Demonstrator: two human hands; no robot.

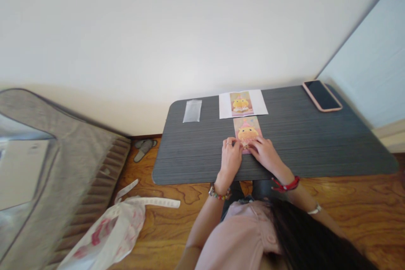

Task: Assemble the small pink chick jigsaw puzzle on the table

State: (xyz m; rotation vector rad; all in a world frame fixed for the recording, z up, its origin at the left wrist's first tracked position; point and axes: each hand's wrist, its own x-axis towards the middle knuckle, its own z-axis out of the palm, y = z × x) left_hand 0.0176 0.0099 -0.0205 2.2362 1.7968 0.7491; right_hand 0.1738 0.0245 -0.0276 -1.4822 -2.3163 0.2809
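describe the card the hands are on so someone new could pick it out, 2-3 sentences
On the dark grey table, look just ahead of the left hand and right hand, whose fingertips rest on its near edge. The card is pink with a yellow cartoon figure. Unlike the similar picture on the white sheet behind it, it has no white border.

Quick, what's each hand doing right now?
Left hand: fingers pinching the bottom edge of the small picture card.
Right hand: fingertips on the same card's bottom edge; grip cannot be told.
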